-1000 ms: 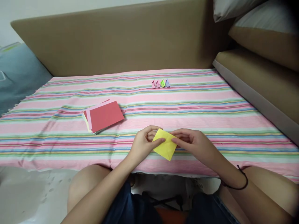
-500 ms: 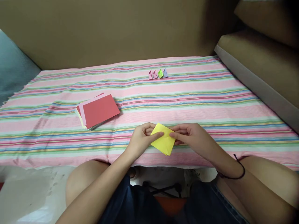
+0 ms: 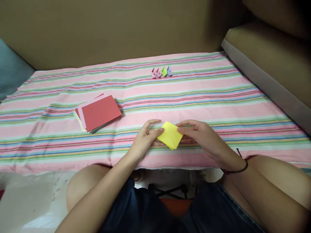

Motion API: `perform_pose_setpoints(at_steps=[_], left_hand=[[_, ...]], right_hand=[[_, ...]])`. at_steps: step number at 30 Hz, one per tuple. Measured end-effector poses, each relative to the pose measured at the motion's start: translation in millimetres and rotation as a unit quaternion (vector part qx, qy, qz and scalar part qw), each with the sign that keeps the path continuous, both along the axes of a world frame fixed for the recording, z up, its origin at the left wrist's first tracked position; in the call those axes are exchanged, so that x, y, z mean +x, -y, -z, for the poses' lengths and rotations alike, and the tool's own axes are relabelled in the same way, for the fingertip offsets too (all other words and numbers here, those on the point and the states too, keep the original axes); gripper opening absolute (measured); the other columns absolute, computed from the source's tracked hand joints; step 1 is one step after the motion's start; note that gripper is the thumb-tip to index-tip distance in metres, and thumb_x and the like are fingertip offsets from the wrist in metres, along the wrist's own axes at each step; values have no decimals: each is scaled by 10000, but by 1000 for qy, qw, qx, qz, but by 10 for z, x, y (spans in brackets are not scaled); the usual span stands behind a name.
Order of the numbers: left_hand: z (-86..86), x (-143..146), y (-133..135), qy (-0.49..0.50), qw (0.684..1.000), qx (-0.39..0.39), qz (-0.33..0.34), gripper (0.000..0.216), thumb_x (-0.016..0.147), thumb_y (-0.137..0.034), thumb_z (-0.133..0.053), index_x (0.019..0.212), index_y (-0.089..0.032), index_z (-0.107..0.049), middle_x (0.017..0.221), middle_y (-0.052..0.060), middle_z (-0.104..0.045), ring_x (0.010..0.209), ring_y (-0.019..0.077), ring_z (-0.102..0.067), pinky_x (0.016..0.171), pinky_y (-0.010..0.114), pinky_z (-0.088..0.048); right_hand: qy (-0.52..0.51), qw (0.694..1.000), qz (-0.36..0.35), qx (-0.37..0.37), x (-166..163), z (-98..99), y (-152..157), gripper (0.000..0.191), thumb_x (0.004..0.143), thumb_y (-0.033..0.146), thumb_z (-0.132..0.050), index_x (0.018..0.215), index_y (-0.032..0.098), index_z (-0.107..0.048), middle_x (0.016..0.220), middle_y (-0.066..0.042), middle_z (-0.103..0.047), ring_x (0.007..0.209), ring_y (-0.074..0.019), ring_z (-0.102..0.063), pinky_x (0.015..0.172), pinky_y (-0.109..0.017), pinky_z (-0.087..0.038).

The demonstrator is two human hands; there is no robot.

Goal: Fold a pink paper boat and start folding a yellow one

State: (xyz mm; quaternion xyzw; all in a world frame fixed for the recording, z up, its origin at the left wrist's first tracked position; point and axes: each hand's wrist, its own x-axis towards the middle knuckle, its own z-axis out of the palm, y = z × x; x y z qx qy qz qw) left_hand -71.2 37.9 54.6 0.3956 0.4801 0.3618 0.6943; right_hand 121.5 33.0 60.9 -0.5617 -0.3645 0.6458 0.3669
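A folded yellow paper square (image 3: 170, 135) is held in front of me, turned so that a corner points down. My left hand (image 3: 147, 137) grips its left corner, the thumb on top and some fingers behind, while the index finger is raised off the paper. On the right corner, my right hand (image 3: 196, 132) pinches it with the thumb on the face and the index finger along the upper edge. Loose layers show at the bottom corner. The other fingers are partly hidden behind the paper.
A stack of coloured paper sheets (image 3: 102, 113), red on top, lies to the left on the striped cloth (image 3: 136, 97). Several small folded paper pieces (image 3: 164, 72) stand in a row at the back. A brown cushion (image 3: 262, 58) borders the right side.
The yellow paper has turned slightly, its bottom corner swinging left. My left index finger has lifted off it, and the thumb has drawn back toward the left corner. The view has shifted a little.
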Motion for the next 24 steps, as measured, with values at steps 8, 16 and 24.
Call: perform_pose_setpoints(at_steps=[8, 16, 24], left_hand=[[-6, 2, 27, 78, 995, 3, 67, 502, 682, -239, -784, 1150, -173, -612, 1031, 75, -704, 901, 181, -679, 831, 276, -525], [-66, -24, 14, 80, 995, -4, 59, 439, 771, -307, -718, 1177, -182, -611, 1098, 92, -689, 977, 208, -666, 823, 283, -528], [-43, -32, 24, 54, 997, 0, 58, 382, 807, -288, -672, 1175, -202, -617, 1144, 75, -664, 942, 187, -664, 803, 289, -550]], right_hand=[[-21, 999, 27, 35, 16, -2, -5, 226, 697, 393, -746, 746, 196, -650, 770, -16, -701, 694, -165, -678, 672, -292, -596], [-38, 996, -29, 75, 59, -49, 39, 279, 796, 453, -651, 951, 223, -681, 980, -37, -715, 803, -173, -697, 764, -307, -575], [-3, 990, -80, 115, 53, -52, 54, 352, 755, 408, -702, 1046, 216, -654, 1020, -52, -718, 900, -196, -689, 846, -352, -546]])
